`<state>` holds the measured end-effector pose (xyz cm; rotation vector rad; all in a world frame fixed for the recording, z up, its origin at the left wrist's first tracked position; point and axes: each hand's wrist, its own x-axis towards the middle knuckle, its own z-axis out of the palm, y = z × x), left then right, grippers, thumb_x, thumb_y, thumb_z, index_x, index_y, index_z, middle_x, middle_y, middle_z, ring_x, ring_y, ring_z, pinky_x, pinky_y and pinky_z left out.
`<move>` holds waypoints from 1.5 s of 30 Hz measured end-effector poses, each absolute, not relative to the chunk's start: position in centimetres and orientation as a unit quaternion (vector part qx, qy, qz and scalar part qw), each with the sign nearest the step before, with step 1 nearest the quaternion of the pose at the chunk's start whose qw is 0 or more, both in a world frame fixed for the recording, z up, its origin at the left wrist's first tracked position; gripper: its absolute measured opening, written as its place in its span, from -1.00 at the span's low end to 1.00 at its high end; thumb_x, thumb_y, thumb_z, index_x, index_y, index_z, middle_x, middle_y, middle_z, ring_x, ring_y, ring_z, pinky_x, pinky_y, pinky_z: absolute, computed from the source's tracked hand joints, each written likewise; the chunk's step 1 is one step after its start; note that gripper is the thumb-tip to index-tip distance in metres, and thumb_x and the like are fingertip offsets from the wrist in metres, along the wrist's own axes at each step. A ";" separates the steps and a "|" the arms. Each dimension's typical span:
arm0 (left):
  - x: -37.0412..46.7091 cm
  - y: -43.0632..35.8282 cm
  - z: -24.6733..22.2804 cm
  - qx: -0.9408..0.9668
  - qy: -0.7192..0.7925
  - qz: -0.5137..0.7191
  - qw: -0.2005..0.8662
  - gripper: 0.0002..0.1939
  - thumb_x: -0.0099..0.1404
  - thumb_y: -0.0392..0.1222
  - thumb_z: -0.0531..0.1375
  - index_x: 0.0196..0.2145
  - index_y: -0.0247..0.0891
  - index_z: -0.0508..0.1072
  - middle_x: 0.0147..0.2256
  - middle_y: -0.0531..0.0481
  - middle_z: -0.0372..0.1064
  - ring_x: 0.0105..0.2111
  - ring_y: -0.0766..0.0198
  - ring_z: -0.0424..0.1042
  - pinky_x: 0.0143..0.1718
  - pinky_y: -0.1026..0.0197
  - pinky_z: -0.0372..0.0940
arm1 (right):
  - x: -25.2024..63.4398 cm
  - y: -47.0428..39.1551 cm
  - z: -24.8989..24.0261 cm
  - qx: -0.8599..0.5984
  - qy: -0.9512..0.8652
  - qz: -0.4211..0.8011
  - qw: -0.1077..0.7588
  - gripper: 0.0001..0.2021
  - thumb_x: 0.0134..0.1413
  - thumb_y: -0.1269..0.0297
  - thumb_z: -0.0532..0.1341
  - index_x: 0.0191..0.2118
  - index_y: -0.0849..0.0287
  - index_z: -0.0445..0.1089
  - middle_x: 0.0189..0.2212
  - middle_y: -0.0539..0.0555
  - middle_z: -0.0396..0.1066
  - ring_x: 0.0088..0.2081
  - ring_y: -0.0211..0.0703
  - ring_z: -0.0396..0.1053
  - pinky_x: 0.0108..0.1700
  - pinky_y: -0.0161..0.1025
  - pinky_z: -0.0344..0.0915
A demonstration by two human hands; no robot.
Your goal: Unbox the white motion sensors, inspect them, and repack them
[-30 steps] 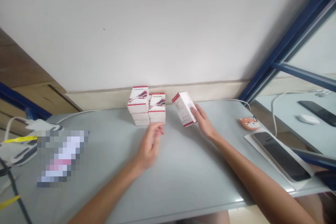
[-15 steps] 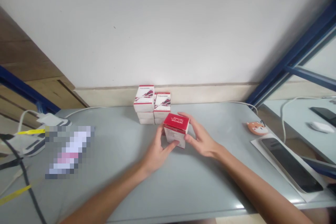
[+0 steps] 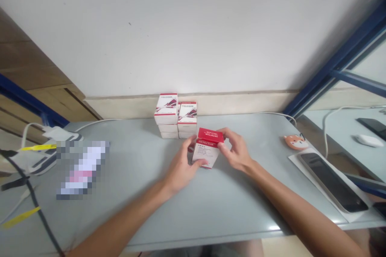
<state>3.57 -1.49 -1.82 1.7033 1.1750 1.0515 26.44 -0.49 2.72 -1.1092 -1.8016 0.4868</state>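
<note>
A small red and white cardboard box (image 3: 206,151), printed "DETECTOR", is held upright between both hands near the middle of the table. My left hand (image 3: 184,164) grips its left side, with the thumb across the lower front. My right hand (image 3: 235,150) pinches the upper right side near the red top, its thumb at the front corner and fingers behind. Just beyond stands a group of similar boxes; the top left box (image 3: 166,109) sits higher than the right one (image 3: 187,114). Whether the held box touches the table I cannot tell.
On the right, a phone (image 3: 333,182) lies on a white box, with an orange animal-faced case (image 3: 295,142) behind it. Power strips (image 3: 64,136) and cables are at the left, beside a blurred-out item (image 3: 84,170). Blue metal posts (image 3: 325,76) flank the table.
The box has tipped and turned slightly in my hands, moving a little to the right, so more of its printed front shows. Both hands still hold it.
</note>
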 end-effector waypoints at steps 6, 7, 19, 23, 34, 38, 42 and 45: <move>3.4 -1.4 -1.4 0.781 0.383 0.415 0.266 -0.16 0.29 -0.11 0.43 0.38 0.10 0.12 0.19 -0.15 0.35 0.13 0.01 0.46 0.19 -0.08 0.39 | 27.1 -0.4 2.7 -0.516 -0.610 0.247 0.548 -0.35 0.39 -0.30 -0.13 -0.59 0.07 0.13 -0.65 -0.02 0.13 -0.56 -0.20 0.13 -0.48 -0.20 0.10; 3.4 -1.3 -1.1 0.802 0.351 0.427 0.225 -0.15 0.30 -0.15 0.43 0.38 0.12 0.09 0.20 -0.15 0.31 0.13 0.02 0.46 0.17 -0.10 0.41 | 27.1 -0.4 2.9 -0.528 -0.593 0.256 0.551 -0.33 0.37 -0.33 -0.11 -0.61 0.07 0.06 -0.67 -0.03 0.08 -0.57 -0.22 0.07 -0.49 -0.20 0.06; 2.9 -0.9 2.1 0.843 0.249 0.473 -0.062 -0.48 0.24 -0.18 0.45 0.06 -0.08 0.33 0.10 -0.17 0.11 0.18 -0.05 0.26 0.18 -0.19 0.39 | 25.1 -0.3 2.3 -0.438 -0.651 0.411 0.465 -0.61 0.41 0.24 0.01 0.27 0.01 0.27 -0.03 0.09 0.37 -0.21 -0.16 0.37 -0.08 -0.14 0.40; 2.8 -0.9 1.6 0.837 0.273 0.468 -0.077 -0.50 0.28 -0.14 0.44 0.08 -0.05 0.34 0.08 -0.14 0.08 0.14 0.02 0.27 0.17 -0.10 0.39 | 26.1 -0.2 2.5 -0.389 -0.736 0.245 0.497 -0.51 0.32 0.48 0.03 0.24 -0.08 0.37 0.10 0.14 0.28 0.02 -0.07 0.36 0.07 -0.04 0.37; 2.3 -0.4 1.7 0.859 0.332 0.389 0.025 -0.29 0.37 0.11 0.33 0.34 -0.02 0.15 0.37 -0.31 -0.01 0.38 -0.17 0.11 0.35 -0.29 0.17 | 25.2 -0.6 1.8 -0.347 -0.757 0.076 0.549 -0.43 0.06 0.73 0.02 0.04 0.01 0.43 -0.07 0.11 0.26 -0.10 -0.10 0.38 -0.15 -0.16 0.39; 1.8 0.0 2.1 0.882 0.318 0.337 0.084 -0.15 0.40 0.10 0.31 0.46 -0.03 -0.02 0.35 -0.28 0.22 0.33 -0.10 0.27 0.30 -0.20 0.26 | 25.0 -0.8 1.7 -0.349 -0.739 0.025 0.576 -0.45 0.08 0.73 0.04 0.02 -0.01 0.44 -0.13 0.08 0.24 -0.19 -0.15 0.36 -0.23 -0.20 0.35; 2.1 -0.5 2.7 0.854 0.347 0.380 0.075 -0.10 0.31 0.07 0.38 0.44 -0.06 0.06 0.24 -0.22 0.41 0.17 -0.05 0.47 0.19 -0.09 0.40 | 25.1 -1.0 2.0 -0.344 -0.729 -0.003 0.592 -0.48 0.16 0.73 0.02 -0.02 -0.02 0.47 -0.18 0.06 0.25 -0.25 -0.18 0.35 -0.27 -0.21 0.32; 2.4 -0.9 3.0 0.840 0.342 0.422 0.009 -0.10 0.24 0.02 0.41 0.41 -0.12 0.13 0.13 -0.20 0.50 0.06 -0.03 0.55 0.12 -0.04 0.45 | 25.4 -1.4 2.4 -0.333 -0.717 -0.016 0.613 -0.54 0.19 0.71 0.03 -0.10 0.01 0.48 -0.23 0.05 0.26 -0.30 -0.19 0.34 -0.29 -0.20 0.30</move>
